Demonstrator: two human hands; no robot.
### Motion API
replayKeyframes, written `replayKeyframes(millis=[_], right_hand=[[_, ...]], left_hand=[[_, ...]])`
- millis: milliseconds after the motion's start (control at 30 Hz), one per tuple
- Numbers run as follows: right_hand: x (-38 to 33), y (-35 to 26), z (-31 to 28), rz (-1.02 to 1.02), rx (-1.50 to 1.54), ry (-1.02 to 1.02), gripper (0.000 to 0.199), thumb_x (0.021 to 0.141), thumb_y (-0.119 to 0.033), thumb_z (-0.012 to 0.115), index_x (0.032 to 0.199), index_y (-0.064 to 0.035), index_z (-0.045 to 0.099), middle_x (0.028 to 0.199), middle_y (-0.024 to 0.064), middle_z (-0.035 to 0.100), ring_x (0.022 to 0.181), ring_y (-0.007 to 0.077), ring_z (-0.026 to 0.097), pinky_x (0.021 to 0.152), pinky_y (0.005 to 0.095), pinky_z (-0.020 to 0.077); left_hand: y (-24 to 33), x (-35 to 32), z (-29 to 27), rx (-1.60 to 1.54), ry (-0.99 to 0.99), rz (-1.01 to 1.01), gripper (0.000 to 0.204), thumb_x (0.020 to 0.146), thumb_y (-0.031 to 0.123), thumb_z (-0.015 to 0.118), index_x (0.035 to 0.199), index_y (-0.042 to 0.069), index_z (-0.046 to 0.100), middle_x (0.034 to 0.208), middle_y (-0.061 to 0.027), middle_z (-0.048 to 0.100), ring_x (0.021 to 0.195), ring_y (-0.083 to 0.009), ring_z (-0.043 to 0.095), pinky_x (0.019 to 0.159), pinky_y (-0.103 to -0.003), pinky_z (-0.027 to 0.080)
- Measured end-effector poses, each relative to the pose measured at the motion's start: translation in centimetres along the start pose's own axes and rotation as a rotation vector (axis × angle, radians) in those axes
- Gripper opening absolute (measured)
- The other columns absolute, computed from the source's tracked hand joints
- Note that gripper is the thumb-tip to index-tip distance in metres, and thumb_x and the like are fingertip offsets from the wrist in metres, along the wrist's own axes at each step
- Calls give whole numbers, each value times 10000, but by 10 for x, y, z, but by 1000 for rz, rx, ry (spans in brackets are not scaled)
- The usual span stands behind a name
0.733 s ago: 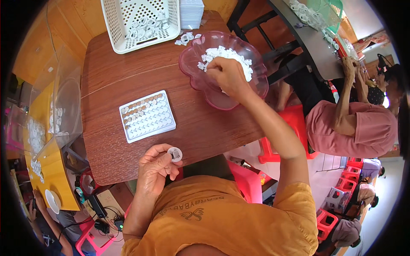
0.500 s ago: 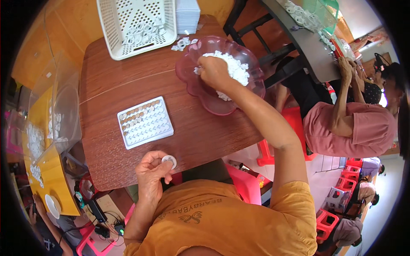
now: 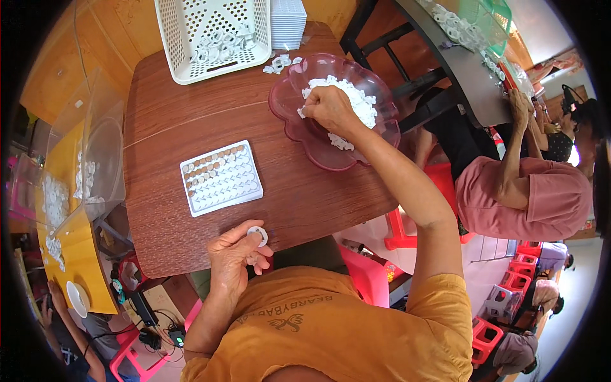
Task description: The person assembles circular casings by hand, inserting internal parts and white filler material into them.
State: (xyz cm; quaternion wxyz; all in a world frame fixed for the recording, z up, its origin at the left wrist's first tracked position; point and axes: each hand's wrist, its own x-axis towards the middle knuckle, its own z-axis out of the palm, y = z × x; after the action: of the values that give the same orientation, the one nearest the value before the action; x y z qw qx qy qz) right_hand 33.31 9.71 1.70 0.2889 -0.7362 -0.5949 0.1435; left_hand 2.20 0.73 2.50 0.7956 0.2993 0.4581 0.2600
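Between thumb and fingers, my left hand pinches a small round white plastic part with a hole or recess in it, just off the table's near edge. My right hand reaches into a purple scalloped bowl and has its fingertips together at the left side of a heap of small white pieces. Whatever those fingertips pinch is too small to make out. On the table between my hands lies a white tray of small cups. Brown round pieces fill some of its far and left cups.
At the back stands a white perforated basket holding white plastic parts, beside a stack of white trays. Loose parts lie near the bowl. A clear bin stands at left. Another person sits at a dark table on the right.
My left hand has shifted slightly to the right and turned the round part a little. My right hand stays in the bowl. The whole view has shifted slightly.
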Motion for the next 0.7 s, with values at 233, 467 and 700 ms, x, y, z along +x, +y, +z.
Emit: replayKeyframes(millis=[233,467,700], right_hand=[[-28,0,-6,135,319,1,132,678,-104,675,697,22,643,634,111,629,605,161,580,582,308,467],[-36,2,-4,141,334,-30,135,683,-99,675,717,28,644,649,110,633,610,164,580,575,309,467],[-45,-7,-11,-2,-68,-38,101,744,-87,650,738,13,632,623,95,611,581,165,573,568,313,453]], left_hand=[[-4,1,-2,-86,-88,-6,297,831,20,604,1118,-54,580,788,-206,655,542,-187,628,414,-232,460],[-2,-1,-4,-170,-197,14,371,878,53,542,1231,-52,496,922,-238,641,653,-213,647,502,-258,485],[-1,4,-8,-222,-272,9,372,912,106,516,1253,-39,481,962,-241,632,706,-213,648,540,-262,484]])
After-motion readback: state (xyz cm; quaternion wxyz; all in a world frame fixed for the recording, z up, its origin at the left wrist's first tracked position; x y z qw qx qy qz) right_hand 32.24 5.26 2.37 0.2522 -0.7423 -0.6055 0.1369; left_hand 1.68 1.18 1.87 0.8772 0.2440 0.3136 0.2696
